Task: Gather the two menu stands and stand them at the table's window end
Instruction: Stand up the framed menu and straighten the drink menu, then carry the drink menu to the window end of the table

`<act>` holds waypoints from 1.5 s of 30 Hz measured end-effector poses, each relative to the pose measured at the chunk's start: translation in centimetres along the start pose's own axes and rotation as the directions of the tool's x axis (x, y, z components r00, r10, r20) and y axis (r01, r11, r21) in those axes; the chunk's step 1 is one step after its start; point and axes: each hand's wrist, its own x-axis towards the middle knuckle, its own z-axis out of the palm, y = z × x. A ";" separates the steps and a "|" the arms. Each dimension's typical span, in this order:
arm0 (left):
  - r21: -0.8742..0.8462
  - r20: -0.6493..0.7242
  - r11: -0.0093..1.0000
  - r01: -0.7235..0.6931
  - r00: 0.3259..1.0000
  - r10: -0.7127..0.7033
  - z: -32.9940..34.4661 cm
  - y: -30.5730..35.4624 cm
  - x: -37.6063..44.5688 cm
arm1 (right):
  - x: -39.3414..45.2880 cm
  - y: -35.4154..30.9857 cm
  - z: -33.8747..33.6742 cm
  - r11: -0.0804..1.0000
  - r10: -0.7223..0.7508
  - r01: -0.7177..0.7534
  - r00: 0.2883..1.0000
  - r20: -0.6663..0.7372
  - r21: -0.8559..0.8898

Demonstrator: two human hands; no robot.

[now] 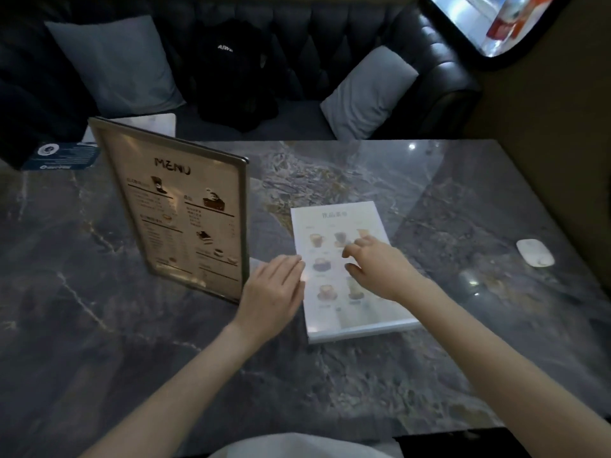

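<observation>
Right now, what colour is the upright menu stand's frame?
Dull silver-grey metal, around a beige menu page; upright menu stand, head view.

Glossy stone, metal and clear plastic.
We saw a polished marble table [99, 325], a brushed-metal-framed menu stand [185, 209], a glossy clear acrylic menu stand [350, 312], a shiny tufted leather sofa [439, 61] and matt cloth cushions [119, 64].

Both forearms are showing bare, no sleeves reaching them. Left hand [269, 292] and right hand [377, 266] are wearing no gloves. A pale garment [297, 446] is showing at the torso.
</observation>
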 end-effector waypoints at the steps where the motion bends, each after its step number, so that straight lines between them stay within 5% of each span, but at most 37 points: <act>1: -0.008 0.091 0.999 0.036 0.995 -0.035 0.9 0.6 0.1 | -0.6 1.3 0.5 0.999 0.032 -0.032 0.999 0.014 0.002; 5: 0.092 0.402 0.970 0.226 0.883 -0.244 4.1 2.1 0.7 | -2.5 5.9 3.4 0.980 0.198 -0.199 0.979 0.040 0.027; 10: 0.220 0.612 0.916 0.334 0.685 -0.396 7.1 3.0 0.5 | -2.8 9.5 6.9 0.808 0.445 -0.494 0.869 0.215 0.323; 15: 0.130 0.667 0.847 0.516 0.586 -0.460 8.3 3.1 0.3 | -2.4 11.2 8.5 0.569 0.503 -0.619 0.783 0.367 0.542; 20: -0.145 0.634 0.636 0.758 0.565 -0.529 8.1 3.6 0.9 | -2.5 11.2 8.7 0.298 0.471 -0.636 0.747 0.470 0.712; 25: -0.329 0.679 0.345 0.879 0.474 -0.560 7.8 3.1 1.4 | -2.3 10.5 8.4 0.275 0.433 -0.620 0.762 0.481 0.735; 28: -0.296 0.692 0.309 0.904 0.426 -0.583 7.9 2.8 1.3 | -2.2 10.1 8.2 0.286 0.452 -0.630 0.753 0.478 0.722; 32: -0.330 0.688 0.316 0.890 0.456 -0.565 7.7 2.6 1.1 | -2.4 10.1 8.2 0.264 0.469 -0.615 0.755 0.459 0.743; 38: -0.427 0.638 0.414 0.804 0.592 -0.492 5.9 0.1 2.8 | -2.7 9.1 6.8 0.225 0.473 -0.582 0.766 0.435 0.781; 45: -0.533 0.564 0.557 0.637 0.758 -0.327 3.6 -1.5 7.0 | -5.0 9.0 4.8 0.031 0.410 -0.442 0.824 0.392 0.896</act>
